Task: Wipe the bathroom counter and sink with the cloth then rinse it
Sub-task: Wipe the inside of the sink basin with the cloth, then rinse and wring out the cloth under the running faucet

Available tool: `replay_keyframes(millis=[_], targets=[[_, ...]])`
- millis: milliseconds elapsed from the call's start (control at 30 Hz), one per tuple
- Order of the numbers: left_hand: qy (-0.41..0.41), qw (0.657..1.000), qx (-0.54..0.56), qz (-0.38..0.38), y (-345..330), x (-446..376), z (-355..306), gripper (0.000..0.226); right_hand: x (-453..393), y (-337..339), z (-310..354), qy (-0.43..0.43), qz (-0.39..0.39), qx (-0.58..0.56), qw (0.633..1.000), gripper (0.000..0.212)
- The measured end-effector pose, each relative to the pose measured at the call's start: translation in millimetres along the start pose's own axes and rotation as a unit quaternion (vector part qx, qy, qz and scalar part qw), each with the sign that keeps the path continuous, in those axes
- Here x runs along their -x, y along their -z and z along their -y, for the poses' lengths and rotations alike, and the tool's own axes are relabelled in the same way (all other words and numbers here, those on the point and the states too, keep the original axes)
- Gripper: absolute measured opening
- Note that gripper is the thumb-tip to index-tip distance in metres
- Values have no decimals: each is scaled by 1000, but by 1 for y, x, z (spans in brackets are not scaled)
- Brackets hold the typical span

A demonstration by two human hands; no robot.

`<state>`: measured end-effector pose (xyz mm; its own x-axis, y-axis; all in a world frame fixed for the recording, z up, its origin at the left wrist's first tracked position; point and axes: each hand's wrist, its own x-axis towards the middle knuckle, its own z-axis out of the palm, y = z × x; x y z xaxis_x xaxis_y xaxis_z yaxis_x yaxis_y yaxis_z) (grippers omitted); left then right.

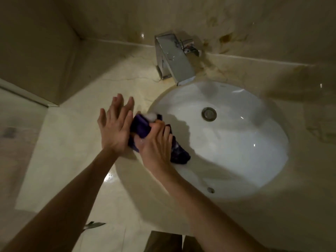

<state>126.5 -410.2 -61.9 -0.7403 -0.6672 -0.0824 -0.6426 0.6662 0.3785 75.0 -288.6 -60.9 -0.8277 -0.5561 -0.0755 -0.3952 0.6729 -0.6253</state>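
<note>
Two bare forearms reached in from the near edge to the purple cloth (pixel 141 130), bunched at the left rim of the sink (pixel 245 160) beside the worktop (pixel 72 142). To wipe well, I'd press it flat and sweep overlapping passes (foam showed on top). The right hand (pixel 156 144) gripped the cloth; the left hand (pixel 113 128) lay spread-fingered against it.

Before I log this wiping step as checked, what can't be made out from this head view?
- Purple cloth: its middle is covered by the right hand and left hand.
- Faucet outlet: the spout's own body hides it, so running water can't be confirmed.
- Counter front edge: cut off by the bottom of the frame.
- Right counter side: too dark to judge.
</note>
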Motion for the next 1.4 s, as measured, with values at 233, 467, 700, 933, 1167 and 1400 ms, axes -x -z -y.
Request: replay_keyframes(millis=[233,467,700,933,1167,1400], targets=[[-6,1000,20,11,6,3,-7,65,-80,-4,-25,-206,-2,-135,969,53],[-1,1000,-23,12,6,2,-12,64,-69,0,-142,243,103,204,943,76],[10,999,-29,10,7,3,-17,65,-90,3,-176,340,112,309,881,57],[17,999,-40,7,8,3,-21,65,-138,30,-193,328,220,338,854,69],[28,999,-26,9,9,2,-19,64,-146,118,-123,187,234,94,949,47],[40,987,134,-85,21,27,-69,48,-155,195,-60,117,7,-64,991,47]])
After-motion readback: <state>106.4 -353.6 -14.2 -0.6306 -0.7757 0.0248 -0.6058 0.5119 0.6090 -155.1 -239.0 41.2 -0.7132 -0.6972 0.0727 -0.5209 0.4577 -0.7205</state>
